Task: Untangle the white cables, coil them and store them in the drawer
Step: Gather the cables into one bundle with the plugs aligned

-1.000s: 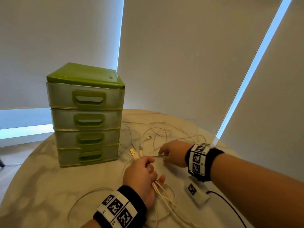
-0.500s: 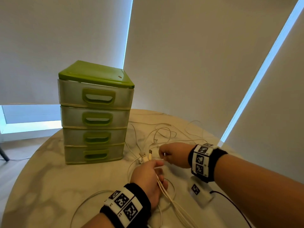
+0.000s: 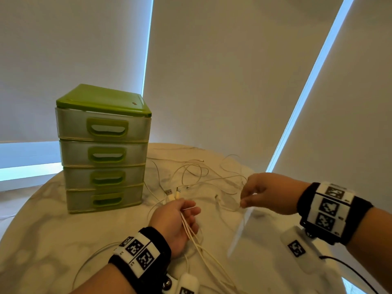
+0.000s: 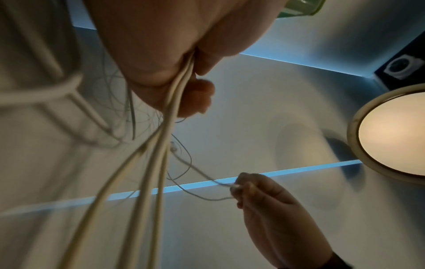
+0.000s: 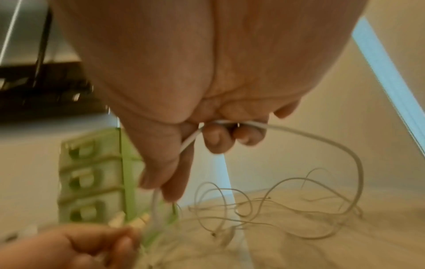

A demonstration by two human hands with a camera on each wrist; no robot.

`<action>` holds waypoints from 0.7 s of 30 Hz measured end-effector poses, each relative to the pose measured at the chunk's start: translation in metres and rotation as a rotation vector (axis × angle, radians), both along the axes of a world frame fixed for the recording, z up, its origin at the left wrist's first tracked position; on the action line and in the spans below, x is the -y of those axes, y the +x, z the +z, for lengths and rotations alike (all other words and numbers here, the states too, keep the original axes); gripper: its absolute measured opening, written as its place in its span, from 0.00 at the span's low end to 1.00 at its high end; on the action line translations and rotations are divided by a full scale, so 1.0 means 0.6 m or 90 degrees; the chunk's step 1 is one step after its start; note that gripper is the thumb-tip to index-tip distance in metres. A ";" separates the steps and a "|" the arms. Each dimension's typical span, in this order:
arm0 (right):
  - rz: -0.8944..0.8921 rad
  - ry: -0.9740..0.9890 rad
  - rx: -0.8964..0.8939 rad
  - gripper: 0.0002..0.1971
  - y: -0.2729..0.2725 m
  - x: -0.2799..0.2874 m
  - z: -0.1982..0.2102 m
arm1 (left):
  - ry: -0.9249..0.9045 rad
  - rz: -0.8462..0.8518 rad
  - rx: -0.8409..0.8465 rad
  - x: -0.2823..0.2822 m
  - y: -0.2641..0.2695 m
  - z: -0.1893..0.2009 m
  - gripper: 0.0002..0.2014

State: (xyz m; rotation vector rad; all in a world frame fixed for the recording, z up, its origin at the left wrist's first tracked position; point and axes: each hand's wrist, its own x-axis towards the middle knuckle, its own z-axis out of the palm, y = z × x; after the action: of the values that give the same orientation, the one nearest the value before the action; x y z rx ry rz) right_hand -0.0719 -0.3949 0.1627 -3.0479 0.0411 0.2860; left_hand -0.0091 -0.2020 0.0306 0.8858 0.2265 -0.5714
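Several white cables (image 3: pixel 197 174) lie tangled on the round marble table (image 3: pixel 53 236). My left hand (image 3: pixel 177 217) grips a bunch of the white cables (image 4: pixel 161 145), their plug ends (image 3: pixel 172 194) sticking out toward the drawer unit. My right hand (image 3: pixel 263 195) pinches one thin white cable (image 5: pixel 299 132) and holds it up to the right, away from the left hand; a blurred length (image 3: pixel 239 232) hangs below it. The green drawer unit (image 3: pixel 104 149) stands at the left with its drawers closed.
Closed window blinds (image 3: pixel 222 71) rise behind the table. More cable loops (image 3: pixel 95 255) trail toward me on the table near its front edge. A ceiling lamp (image 4: pixel 391 132) shows in the left wrist view.
My right hand has pulled away to the right with one thin cable, widening the gap between the hands. The left hand keeps its hold on the bunch.
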 end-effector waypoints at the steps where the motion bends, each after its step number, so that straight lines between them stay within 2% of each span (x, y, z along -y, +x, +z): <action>1: 0.013 0.027 0.027 0.03 -0.009 -0.001 0.003 | -0.005 -0.025 0.004 0.000 -0.005 0.001 0.15; 4: 0.048 0.081 0.074 0.02 -0.034 -0.013 -0.004 | -0.013 -0.101 0.006 0.002 -0.016 0.002 0.20; 7: 0.078 0.098 0.074 0.04 -0.051 -0.027 -0.026 | -0.038 -0.140 0.009 0.004 -0.029 0.008 0.19; 11: 0.056 0.116 0.059 0.03 -0.066 -0.036 -0.059 | -0.095 -0.135 0.046 0.000 -0.036 0.016 0.17; 16: -0.007 0.194 0.061 0.10 -0.080 -0.028 -0.085 | -0.197 -0.128 0.050 -0.002 -0.039 0.018 0.20; 21: 0.000 0.206 0.004 0.08 -0.097 -0.025 -0.102 | -0.271 -0.034 0.046 0.003 -0.042 0.021 0.17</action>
State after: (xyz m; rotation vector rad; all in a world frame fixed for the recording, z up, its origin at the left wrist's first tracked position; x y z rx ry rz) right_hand -0.1300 -0.3797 0.1012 -2.7277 -0.0048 0.2544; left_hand -0.0342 -0.2040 0.0429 0.5000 0.0116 -0.6074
